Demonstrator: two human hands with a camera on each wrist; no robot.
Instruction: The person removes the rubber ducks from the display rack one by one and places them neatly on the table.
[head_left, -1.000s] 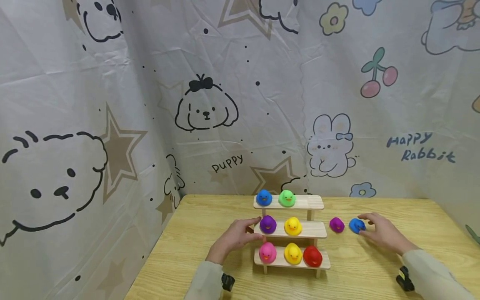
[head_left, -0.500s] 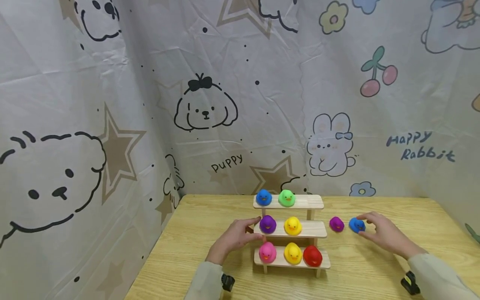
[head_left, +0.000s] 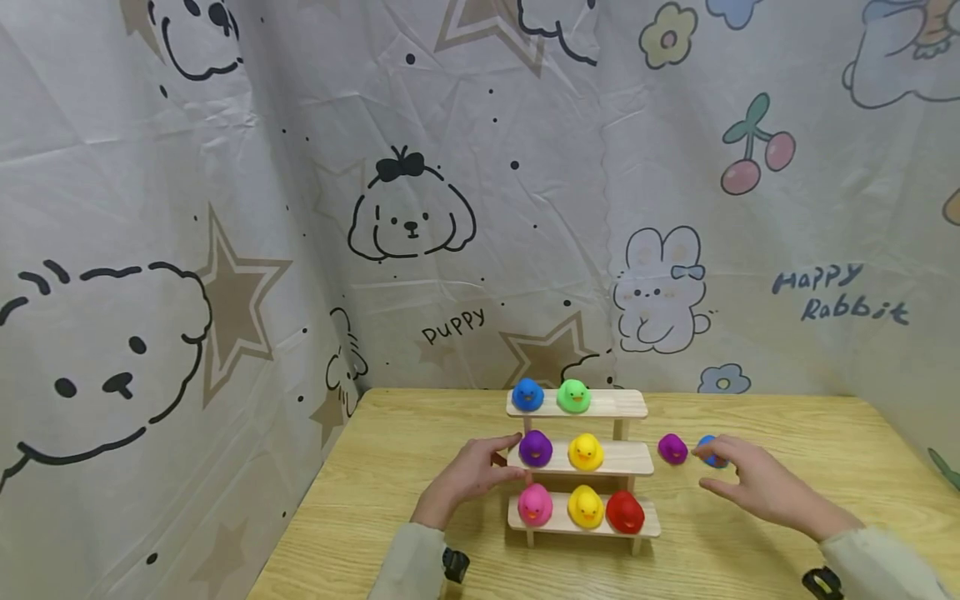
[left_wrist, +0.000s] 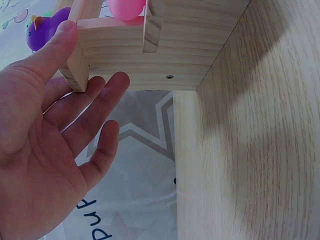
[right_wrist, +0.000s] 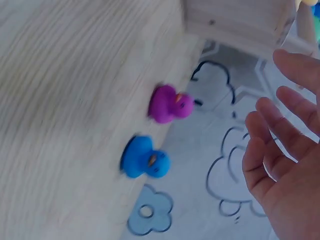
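A three-tier wooden display shelf [head_left: 622,458] carries several rubber ducks. With thumb and fingers, my left hand [head_left: 472,473] grips the left end of its middle board, beside a purple duck [head_left: 536,449]; the wrist view shows the thumb [left_wrist: 64,37] on the board's end. On the table right of the shelf sit a magenta duck [right_wrist: 167,104] and a blue duck [right_wrist: 142,157]. My right hand [head_left: 765,483] hovers over them holding nothing, its fingers apart and partly covering the blue duck in the head view.
On the top board stand a blue duck [head_left: 528,396] and a green duck [head_left: 574,397]. A yellow duck [head_left: 586,452] shares the middle board. The bottom board has a pink duck [head_left: 536,506], another yellow duck [head_left: 586,507] and a red duck [head_left: 626,512]. A printed curtain [head_left: 480,200] hangs behind the table [head_left: 375,467].
My right hand has let go of the blue duck on the table and risen off it, shifting slightly left. My left hand stays on the shelf.
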